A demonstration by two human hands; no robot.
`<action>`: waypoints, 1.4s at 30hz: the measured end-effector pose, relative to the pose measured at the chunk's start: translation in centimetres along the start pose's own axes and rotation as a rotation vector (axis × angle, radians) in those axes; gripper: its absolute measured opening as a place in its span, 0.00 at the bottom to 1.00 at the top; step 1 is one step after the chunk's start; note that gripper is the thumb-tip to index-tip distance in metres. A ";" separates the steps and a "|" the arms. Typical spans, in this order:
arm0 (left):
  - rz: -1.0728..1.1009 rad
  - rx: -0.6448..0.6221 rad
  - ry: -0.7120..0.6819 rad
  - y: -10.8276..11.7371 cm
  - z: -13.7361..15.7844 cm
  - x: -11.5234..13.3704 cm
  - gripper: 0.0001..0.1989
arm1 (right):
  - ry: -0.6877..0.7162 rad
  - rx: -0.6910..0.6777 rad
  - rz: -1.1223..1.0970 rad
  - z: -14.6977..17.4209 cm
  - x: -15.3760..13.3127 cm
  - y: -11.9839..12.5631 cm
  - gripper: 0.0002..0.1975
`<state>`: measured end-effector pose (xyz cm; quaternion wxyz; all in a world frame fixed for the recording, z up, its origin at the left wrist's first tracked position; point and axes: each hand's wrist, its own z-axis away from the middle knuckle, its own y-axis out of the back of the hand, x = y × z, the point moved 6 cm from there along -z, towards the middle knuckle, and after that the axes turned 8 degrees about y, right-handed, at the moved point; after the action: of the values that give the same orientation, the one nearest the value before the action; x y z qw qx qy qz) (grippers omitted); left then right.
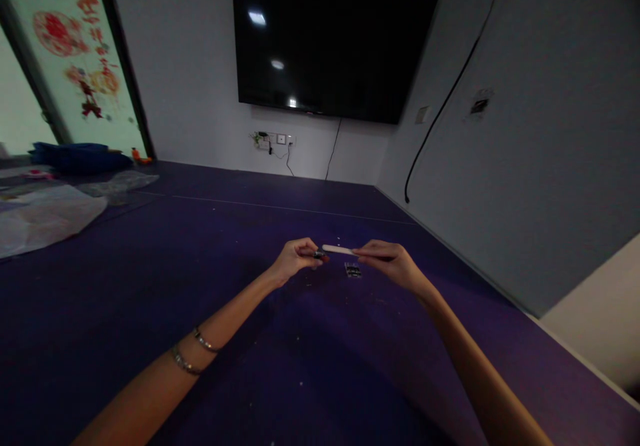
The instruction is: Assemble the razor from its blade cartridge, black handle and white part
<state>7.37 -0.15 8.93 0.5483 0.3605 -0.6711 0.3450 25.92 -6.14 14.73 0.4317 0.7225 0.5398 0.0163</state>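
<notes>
Close in front of me, my left hand [299, 257] pinches a small dark, shiny piece [319, 255] between thumb and fingers; its kind is too small to make out. My right hand [384, 259] is closed on one end of a flat pale stick [337, 249] with a rounded tip. The stick points left, and its tip is at or just beside the dark piece; whether they touch I cannot tell. Below the stick, on the purple surface [300, 339], lies a small clear packet [353, 270] with dark contents.
Tiny white bits are scattered over the purple surface. Clear plastic sheeting [55, 216] and a dark blue cloth bundle [80, 157] lie at the far left. A black cable [443, 116] hangs along the right wall. A large television [335, 39] is on the back wall above sockets [281, 139].
</notes>
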 end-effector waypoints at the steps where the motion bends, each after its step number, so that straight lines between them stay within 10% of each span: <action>1: 0.002 0.004 -0.001 0.0 0.0 0.0 0.11 | 0.003 -0.019 -0.022 0.0 0.0 -0.1 0.12; 42: 0.027 -0.062 0.028 -0.7 0.2 -0.8 0.11 | -0.025 -0.050 0.100 0.0 -0.5 0.3 0.14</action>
<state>7.95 -0.60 8.18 0.5640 0.3293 -0.6784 0.3364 25.89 -6.52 15.16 0.4551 0.7375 0.4972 0.0423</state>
